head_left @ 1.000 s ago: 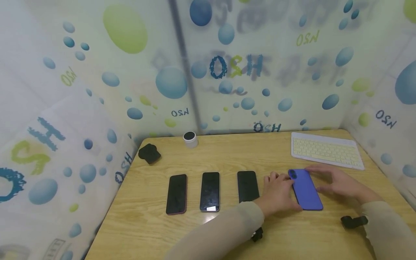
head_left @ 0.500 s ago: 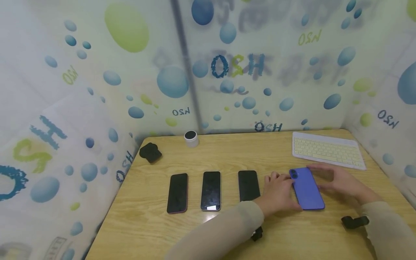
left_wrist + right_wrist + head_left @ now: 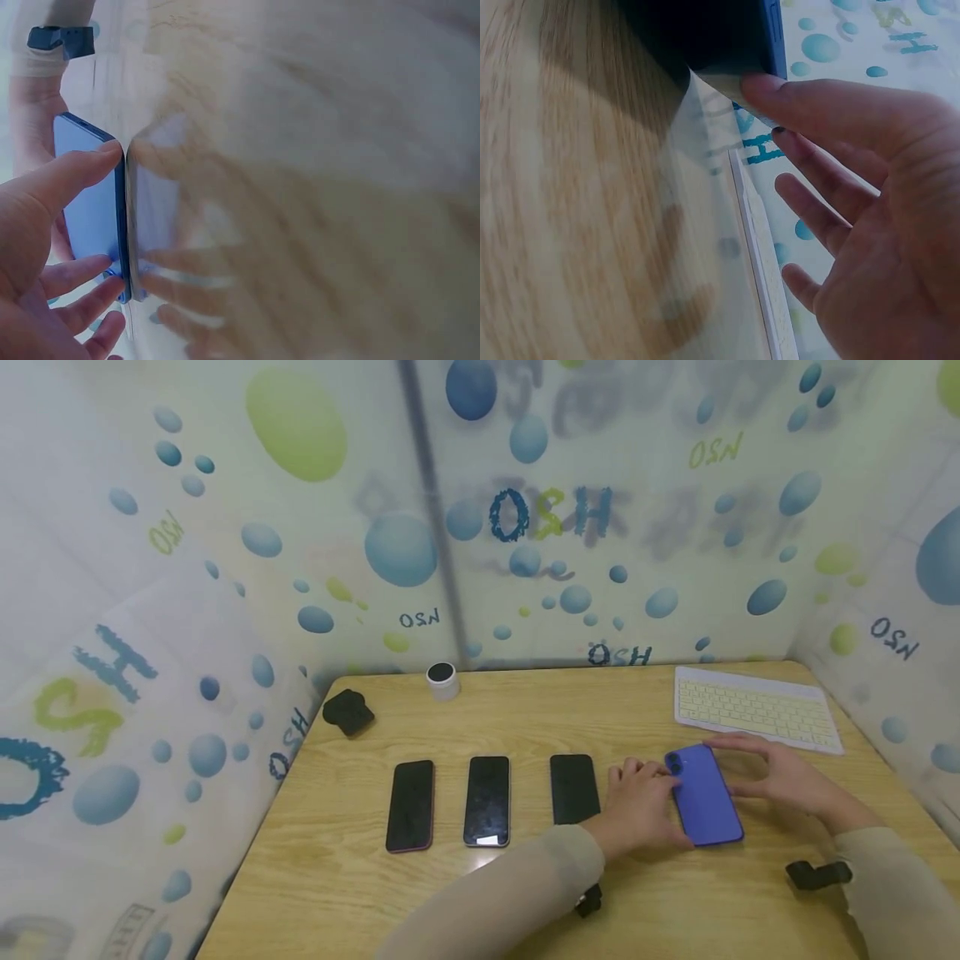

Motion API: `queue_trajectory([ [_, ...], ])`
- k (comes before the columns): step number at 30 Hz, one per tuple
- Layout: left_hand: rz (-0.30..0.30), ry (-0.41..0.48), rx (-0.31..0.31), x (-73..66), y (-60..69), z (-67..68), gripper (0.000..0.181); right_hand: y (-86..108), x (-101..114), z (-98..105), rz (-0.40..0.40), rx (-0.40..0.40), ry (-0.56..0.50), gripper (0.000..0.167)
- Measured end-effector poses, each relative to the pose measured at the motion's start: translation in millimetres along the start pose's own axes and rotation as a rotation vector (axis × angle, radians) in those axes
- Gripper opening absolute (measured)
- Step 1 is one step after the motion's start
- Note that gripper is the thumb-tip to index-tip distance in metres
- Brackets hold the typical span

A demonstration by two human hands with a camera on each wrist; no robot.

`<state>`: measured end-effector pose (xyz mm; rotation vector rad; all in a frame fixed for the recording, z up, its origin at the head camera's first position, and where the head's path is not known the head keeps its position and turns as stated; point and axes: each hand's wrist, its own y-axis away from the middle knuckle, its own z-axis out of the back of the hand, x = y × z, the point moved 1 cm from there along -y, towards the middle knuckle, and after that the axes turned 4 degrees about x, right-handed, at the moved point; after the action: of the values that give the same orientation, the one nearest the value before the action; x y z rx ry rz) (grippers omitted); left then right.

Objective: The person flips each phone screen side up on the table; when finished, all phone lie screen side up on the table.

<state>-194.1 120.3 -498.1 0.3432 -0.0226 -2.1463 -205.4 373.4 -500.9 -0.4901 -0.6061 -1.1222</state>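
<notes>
A blue smartphone point(image 3: 707, 795) lies back side up between both hands at the right of the table, its camera lenses at the far left corner. My left hand point(image 3: 640, 803) holds its left edge; in the left wrist view the thumb point(image 3: 94, 161) is at one end and fingertips near the cameras. With thumb and index finger, my right hand point(image 3: 780, 783) holds the opposite edge. That edge is raised off the table: the right wrist view shows the phone's dark underside point(image 3: 705, 34) tilted up, the other right fingers spread free.
Left of the hands, three dark-screened phones lie in a row: one point(image 3: 410, 806), another point(image 3: 487, 800), and a third point(image 3: 573, 787) partly covered by the left sleeve. A white keyboard point(image 3: 757, 706) sits behind the right hand. Farther back are a white cylinder point(image 3: 442, 682) and a black object point(image 3: 348, 712).
The blue phone has shifted slightly and its right edge now looks raised. Both hands stay on it. The other phones have not moved.
</notes>
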Motion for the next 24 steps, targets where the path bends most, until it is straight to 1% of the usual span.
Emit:
queue_trajectory([
  [3, -0.008, 0.014, -0.007, 2.0, 0.3, -1.9, 0.084, -1.4, 3, -1, 0.016, -0.006, 0.008, 0.068],
  [8, -0.038, 0.053, -0.024, 5.9, 1.2, -2.4, 0.084, -3.5, 9, -1, 0.042, -0.006, 0.01, 0.07],
  [12, -0.056, 0.09, -0.026, 6.8, 1.6, -0.9, 0.085, -4.0, 14, 0, 0.04, 0.003, 0.003, 0.07],
  [17, -0.066, 0.125, -0.03, 5.6, 2.5, 1.4, 0.086, -4.1, 17, 0, 0.038, 0.005, 0.001, 0.069],
  [24, -0.063, 0.171, -0.048, 7.1, 5.5, 4.0, 0.087, -6.5, 18, -3, 0.09, 0.001, -0.009, 0.069],
])
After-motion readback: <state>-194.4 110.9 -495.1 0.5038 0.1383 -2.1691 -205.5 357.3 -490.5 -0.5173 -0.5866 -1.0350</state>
